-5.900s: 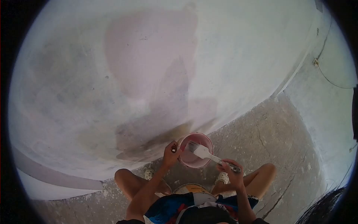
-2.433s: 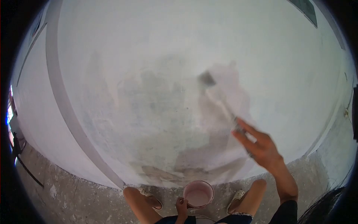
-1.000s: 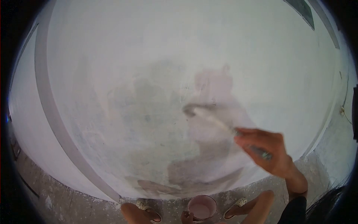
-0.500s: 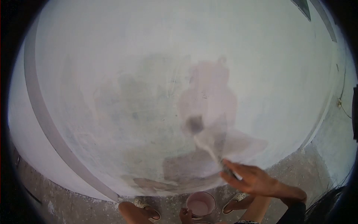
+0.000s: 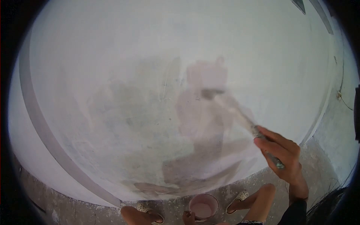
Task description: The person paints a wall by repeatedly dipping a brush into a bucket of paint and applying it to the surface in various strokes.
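Observation:
My right hand [image 5: 281, 150] is closed around the paint-spotted handle of a paintbrush [image 5: 240, 114]. The brush's dark bristles lie against the white wall [image 5: 270, 75], over a pinkish-grey shadowed patch. Down at the bottom, my left hand [image 5: 188, 217] grips the near left rim of a small bucket [image 5: 217, 207], its fingers partly out of view. Pale pink liquid, looking like paint, fills the lower part of the bucket, which is on the floor between my feet.
Grey stains and scratches mark the lower middle of the wall. A grey strip [image 5: 35, 112] runs down its left side. The speckled concrete floor [image 5: 90, 213] meets the wall below. My knees and clogs [image 5: 240, 198] flank the bucket. A cord [image 5: 342, 86] hangs at right.
My right hand and the paintbrush have moved up and to the right along the wall. My left hand stays at the bucket. The view has shifted slightly.

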The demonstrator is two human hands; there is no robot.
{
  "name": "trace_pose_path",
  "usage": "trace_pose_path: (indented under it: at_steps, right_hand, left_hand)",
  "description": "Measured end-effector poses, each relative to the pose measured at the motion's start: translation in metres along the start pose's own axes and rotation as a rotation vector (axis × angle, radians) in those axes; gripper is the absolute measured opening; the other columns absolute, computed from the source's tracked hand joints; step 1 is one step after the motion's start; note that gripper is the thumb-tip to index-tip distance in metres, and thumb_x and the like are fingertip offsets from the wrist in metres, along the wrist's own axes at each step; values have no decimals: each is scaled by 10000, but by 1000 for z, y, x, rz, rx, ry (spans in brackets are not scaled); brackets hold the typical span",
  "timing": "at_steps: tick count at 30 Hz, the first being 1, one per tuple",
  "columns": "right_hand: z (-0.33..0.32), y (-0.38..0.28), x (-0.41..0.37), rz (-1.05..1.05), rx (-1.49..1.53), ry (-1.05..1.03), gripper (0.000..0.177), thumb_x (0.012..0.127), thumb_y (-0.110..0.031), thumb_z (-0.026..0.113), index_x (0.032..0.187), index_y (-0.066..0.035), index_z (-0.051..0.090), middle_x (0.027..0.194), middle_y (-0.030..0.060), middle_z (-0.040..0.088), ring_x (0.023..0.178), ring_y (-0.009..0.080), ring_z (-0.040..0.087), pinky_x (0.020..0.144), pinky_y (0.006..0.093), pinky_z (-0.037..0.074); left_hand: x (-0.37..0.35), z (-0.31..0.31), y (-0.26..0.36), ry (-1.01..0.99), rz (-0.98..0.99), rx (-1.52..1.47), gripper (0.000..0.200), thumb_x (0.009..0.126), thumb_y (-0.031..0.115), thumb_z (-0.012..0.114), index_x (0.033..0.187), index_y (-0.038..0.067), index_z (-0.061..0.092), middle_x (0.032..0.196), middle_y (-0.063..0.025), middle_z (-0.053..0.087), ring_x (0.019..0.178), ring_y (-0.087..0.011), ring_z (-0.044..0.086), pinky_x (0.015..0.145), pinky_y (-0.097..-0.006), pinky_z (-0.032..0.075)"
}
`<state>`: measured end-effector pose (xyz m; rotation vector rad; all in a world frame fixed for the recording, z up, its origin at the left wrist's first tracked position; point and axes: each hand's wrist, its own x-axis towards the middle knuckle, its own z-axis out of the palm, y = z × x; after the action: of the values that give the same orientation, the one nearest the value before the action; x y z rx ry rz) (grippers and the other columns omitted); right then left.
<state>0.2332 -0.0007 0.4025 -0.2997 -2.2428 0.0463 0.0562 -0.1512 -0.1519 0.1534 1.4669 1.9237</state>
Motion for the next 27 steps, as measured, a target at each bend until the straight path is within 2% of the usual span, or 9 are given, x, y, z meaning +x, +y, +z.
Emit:
trace_pose_path:
  at_steps: [2, 3, 6, 8, 12, 14, 18, 23, 27]
  right_hand:
    - [-2, 3, -3, -125, -195, 121, 388, 694, 115, 697, 1044, -51, 682, 1160, 229, 614, 934, 289, 680, 753, 321, 571]
    - [-4, 9, -7, -208, -293, 20, 346, 743, 9, 687, 1087, -12, 659, 1234, 255, 549, 991, 327, 657, 797, 355, 573]
    - [13, 17, -19, -271, -290, -153, 345, 766, -21, 662, 1110, -2, 647, 1273, 258, 517, 1010, 329, 646, 803, 361, 570]
    - [36, 20, -39, -308, -268, -268, 401, 774, -15, 629, 1175, -7, 610, 1308, 268, 480, 1035, 326, 631, 814, 362, 565]
    - [59, 32, -59, -202, 48, -589, 501, 799, 6, 595, 1289, -79, 527, 1344, 218, 471, 1062, 293, 621, 830, 343, 559]
    - [62, 46, -62, -125, 181, -726, 530, 805, 15, 593, 1313, -105, 504, 1347, 199, 477, 1069, 283, 618, 831, 340, 559]
    - [41, 53, -39, -16, 240, -474, 494, 791, 29, 649, 1250, -121, 550, 1326, 157, 515, 1004, 280, 649, 811, 346, 567]
    - [-7, 37, -13, -66, -13, -71, 374, 778, 39, 673, 1136, -58, 627, 1291, 191, 531, 945, 279, 675, 742, 350, 588]
    - [-24, 29, -11, -119, -77, -56, 400, 767, 42, 676, 1156, -15, 606, 1253, 246, 533, 957, 293, 671, 726, 357, 594]
  left_hand:
    - [-3, -2, -4, -3, -19, 4, 215, 927, 213, 552, 1037, 101, 405, 708, -49, 451, 562, -227, 532, 654, -564, 532]
    - [-5, -3, -8, -5, -29, 4, 219, 927, 216, 552, 1039, 103, 402, 708, -50, 450, 564, -230, 534, 659, -571, 534]
    - [-12, 3, -7, -11, -48, 2, 227, 928, 223, 554, 1044, 107, 397, 709, -53, 450, 567, -236, 537, 668, -585, 536]
    - [-32, 17, 39, -78, -14, 107, 278, 935, 144, 579, 1135, -22, 482, 695, -80, 565, 542, -149, 591, 503, -320, 488]
    - [-37, 26, 45, 67, -50, 58, 281, 940, 141, 567, 1128, -50, 485, 753, -78, 537, 591, -157, 584, 561, -327, 492]
    - [-19, 16, 15, 99, 67, 201, 155, 796, 43, 595, 824, 42, 442, 643, -32, 497, 539, -95, 456, 480, -271, 389]
    - [-27, 22, 41, 91, -69, 97, 163, 792, 44, 600, 842, 22, 446, 659, -48, 506, 558, -103, 475, 488, -280, 400]
    - [-21, 17, 36, 52, -92, 82, 140, 838, 73, 581, 882, 36, 453, 718, -73, 561, 644, -123, 523, 552, -287, 432]
    - [-18, 21, 37, 65, -8, 131, 141, 830, 67, 575, 870, 36, 444, 696, -65, 546, 611, -121, 511, 527, -285, 422]
